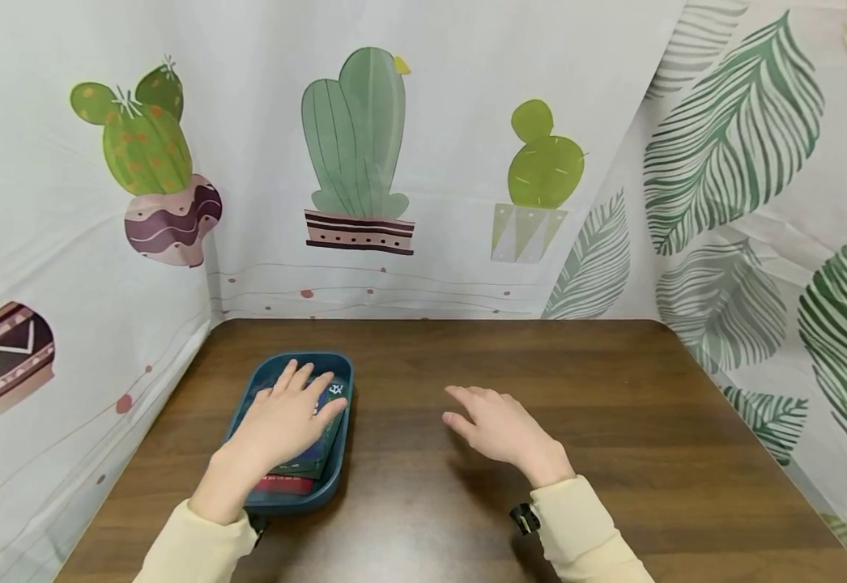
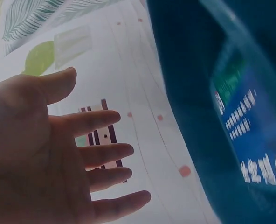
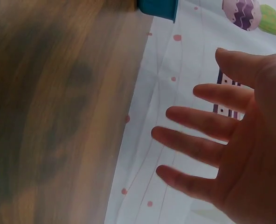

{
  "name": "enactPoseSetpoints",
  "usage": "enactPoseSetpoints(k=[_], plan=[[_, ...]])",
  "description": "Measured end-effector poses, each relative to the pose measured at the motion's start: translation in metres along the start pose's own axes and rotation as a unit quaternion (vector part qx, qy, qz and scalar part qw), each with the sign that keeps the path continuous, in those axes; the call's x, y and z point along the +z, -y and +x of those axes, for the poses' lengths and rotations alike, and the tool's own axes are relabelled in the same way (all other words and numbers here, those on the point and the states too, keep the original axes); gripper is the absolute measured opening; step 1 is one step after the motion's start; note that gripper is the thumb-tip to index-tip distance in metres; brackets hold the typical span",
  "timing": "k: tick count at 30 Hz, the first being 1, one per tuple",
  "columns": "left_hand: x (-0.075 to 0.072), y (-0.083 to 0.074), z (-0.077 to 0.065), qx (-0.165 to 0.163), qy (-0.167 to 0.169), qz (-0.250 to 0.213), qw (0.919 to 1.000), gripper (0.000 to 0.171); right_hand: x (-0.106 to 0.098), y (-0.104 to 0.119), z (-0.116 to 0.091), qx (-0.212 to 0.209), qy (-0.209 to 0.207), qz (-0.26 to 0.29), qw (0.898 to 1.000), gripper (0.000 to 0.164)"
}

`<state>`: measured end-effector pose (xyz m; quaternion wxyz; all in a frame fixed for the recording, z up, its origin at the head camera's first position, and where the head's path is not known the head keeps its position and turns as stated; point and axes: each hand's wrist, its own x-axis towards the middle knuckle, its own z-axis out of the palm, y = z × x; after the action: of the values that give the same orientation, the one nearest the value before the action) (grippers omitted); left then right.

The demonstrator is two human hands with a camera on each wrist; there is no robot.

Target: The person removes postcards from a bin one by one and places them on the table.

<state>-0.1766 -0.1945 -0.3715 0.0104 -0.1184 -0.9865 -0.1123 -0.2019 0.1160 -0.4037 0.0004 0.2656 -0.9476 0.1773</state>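
Note:
On the left of the table stands a dark blue basket (image 1: 332, 478) holding a few flat card-like packets, one blue and green (image 2: 250, 116), one red (image 1: 285, 484). Above it hovers my left hand (image 1: 288, 421), fingers spread and straight, hiding part of what lies inside. In the left wrist view nothing is between the fingers of that hand (image 2: 40, 144). My right hand (image 1: 500, 425) hangs over the middle of the table, its fingers extended and holding nothing. The right wrist view shows this hand (image 3: 236, 130) apart from the basket, whose corner (image 3: 159, 8) shows at the top.
The brown wooden table (image 1: 613, 405) reaches back to a white curtain (image 1: 453, 162) printed with cacti. Another curtain with leaf prints (image 1: 729, 146) hangs along the right side. A small black device (image 1: 524, 518) sits at the right wrist.

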Motion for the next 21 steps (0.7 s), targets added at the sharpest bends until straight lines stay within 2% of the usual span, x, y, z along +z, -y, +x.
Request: enactPoseSetpoints(k=[4,10,21], plan=[[-0.007,0.016,0.000,-0.004,0.006,0.015,0.9999,0.066,0.000,0.003,0.007,-0.031,-0.009,-0.020,0.999,0.049],[-0.016,0.040,-0.004,-0.026,0.009,0.017,0.9995,0.065,-0.002,0.016,0.015,-0.055,0.006,-0.030,0.998,0.047],[-0.009,0.082,-0.011,-0.076,0.001,-0.015,0.9970,0.067,-0.003,0.046,0.035,-0.087,0.031,-0.042,0.995,0.047]])
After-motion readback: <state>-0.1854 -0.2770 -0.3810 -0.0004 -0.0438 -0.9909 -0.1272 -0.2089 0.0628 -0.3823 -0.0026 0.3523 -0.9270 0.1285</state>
